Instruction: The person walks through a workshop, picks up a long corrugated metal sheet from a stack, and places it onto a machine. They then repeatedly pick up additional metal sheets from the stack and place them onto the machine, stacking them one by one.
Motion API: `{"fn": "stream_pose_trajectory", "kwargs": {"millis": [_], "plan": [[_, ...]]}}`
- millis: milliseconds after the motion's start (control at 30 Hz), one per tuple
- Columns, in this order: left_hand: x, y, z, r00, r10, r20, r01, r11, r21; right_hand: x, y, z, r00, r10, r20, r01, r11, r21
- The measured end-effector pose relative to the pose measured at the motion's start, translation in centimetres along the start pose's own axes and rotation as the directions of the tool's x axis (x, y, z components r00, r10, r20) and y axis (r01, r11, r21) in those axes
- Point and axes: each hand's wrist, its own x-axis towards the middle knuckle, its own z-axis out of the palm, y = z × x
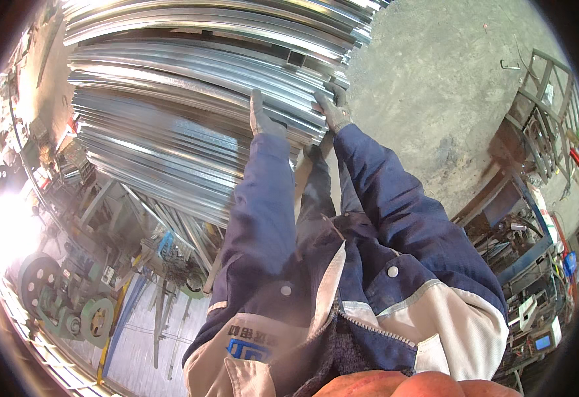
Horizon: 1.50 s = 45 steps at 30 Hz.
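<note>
Metal bars lie stacked under the left hand; their near-right ends sit at the right hand's fingers. Cannot tell whether either hand's fingers grip a bar.

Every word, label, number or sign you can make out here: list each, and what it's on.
Jacket's left chest: dark characters beside a blue emblem; wording not copied.
Small blue screen, right: too small to read.
Metal bars: no lettering visible.
</note>
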Motion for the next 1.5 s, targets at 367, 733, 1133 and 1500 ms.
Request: {"fn": "stream_pose_trajectory", "kwargs": {"millis": [367,733,1133,1500], "plan": [[-2.1,0.5,0.5,0.998,0.019,-0.052,-0.017,0.999,0.05,-7.2,-3.4,1.8,0.977,-0.204,-0.059,0.208,0.973,0.094],[-1.0,-0.3,0.9,0.972,0.031,-0.232,0.024,0.972,0.232,-6.4,-4.0,2.5,0.998,-0.015,-0.053,0.019,0.998,0.063],[-13.3,-13.8,-6.0,0.953,0.063,0.295,-0.032,0.994,-0.108,-22.8,-2.7,-9.5,0.972,-0.141,-0.187,0.177,0.965,0.193],[-22.8,-8.5,-11.0,0.936,-0.25,0.248,0.265,0.964,-0.026,-30.5,3.6,-8.3,0.957,-0.177,-0.229,0.179,0.984,-0.014]]}}
